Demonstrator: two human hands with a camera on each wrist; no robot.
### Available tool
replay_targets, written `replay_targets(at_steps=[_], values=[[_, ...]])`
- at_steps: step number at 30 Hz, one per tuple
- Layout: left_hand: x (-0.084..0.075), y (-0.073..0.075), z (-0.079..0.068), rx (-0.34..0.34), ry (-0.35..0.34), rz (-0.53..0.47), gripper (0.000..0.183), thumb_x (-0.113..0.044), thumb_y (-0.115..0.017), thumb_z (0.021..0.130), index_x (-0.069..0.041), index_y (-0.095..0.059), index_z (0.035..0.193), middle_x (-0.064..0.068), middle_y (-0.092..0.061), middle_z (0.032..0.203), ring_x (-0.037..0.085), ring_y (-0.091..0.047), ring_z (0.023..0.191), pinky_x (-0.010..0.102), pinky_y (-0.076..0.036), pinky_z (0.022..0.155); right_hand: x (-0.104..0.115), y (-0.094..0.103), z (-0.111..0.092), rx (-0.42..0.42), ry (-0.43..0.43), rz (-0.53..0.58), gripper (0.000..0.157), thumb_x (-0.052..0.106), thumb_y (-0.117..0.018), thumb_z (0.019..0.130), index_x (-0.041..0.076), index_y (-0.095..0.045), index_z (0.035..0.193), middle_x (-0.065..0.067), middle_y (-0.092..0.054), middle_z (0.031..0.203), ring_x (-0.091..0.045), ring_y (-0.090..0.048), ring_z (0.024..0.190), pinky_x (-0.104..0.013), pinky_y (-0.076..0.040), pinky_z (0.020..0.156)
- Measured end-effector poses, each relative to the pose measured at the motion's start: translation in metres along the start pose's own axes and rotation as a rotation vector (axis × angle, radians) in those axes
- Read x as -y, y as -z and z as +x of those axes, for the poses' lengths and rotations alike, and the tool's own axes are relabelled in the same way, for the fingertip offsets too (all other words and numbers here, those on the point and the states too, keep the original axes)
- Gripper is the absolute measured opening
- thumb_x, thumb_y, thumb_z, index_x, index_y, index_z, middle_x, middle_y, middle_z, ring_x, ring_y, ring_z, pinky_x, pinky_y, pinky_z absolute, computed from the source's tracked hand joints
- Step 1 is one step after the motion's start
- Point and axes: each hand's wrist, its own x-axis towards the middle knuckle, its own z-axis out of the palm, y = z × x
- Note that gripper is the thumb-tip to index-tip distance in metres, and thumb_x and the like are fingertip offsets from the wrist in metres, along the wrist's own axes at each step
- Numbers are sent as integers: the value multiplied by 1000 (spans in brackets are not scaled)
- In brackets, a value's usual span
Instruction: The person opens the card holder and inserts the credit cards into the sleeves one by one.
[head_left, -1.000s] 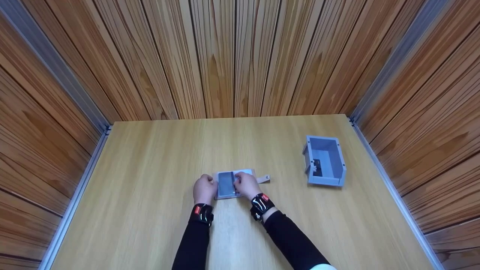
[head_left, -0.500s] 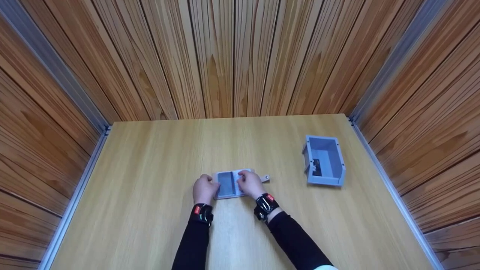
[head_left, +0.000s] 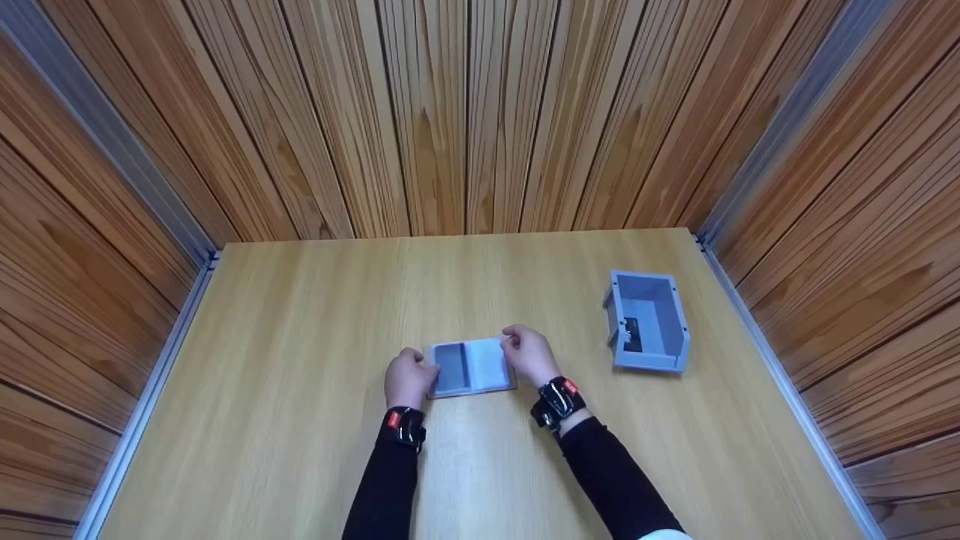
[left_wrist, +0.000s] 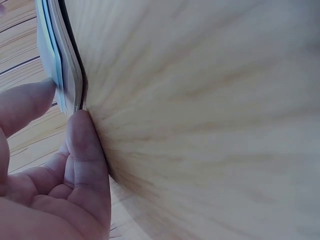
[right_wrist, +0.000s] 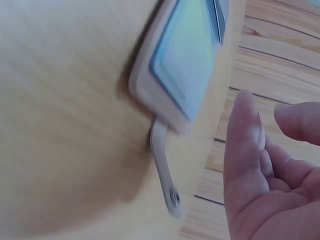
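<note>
A small card holder with a snap strap lies unfolded on the table, its clear sleeve pages (head_left: 489, 366) spread. The left half looks dark grey, the right half pale. My left hand (head_left: 406, 379) pinches the left edge; in the left wrist view the thumb (left_wrist: 30, 102) is on the pages and a finger (left_wrist: 82, 135) is at the cover's edge. By the right edge is my right hand (head_left: 531, 355). In the right wrist view its thumb and fingers are apart, holding nothing, beside the strap (right_wrist: 162, 162) with its metal snap.
A grey-blue plastic bin (head_left: 649, 363) stands on the right of the table, with a small black item (head_left: 633, 335) inside. Wood-plank walls with metal rails close off the back and both sides.
My right hand has moved right, from over the middle of the card holder to its right edge, uncovering the pale page. The left hand has stayed on the left edge.
</note>
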Motion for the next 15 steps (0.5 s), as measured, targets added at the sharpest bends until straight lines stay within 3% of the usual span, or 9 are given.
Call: replay_targets(at_steps=[15], values=[[-1, 1, 0, 15, 19, 13, 35, -16, -78, 81, 5, -65, 106, 18, -68, 101, 33, -63, 93, 46, -49, 83, -14, 44, 5, -55, -85, 37, 29, 8, -59, 94, -5, -63, 120, -13, -64, 99, -26, -62, 91, -40, -52, 82]])
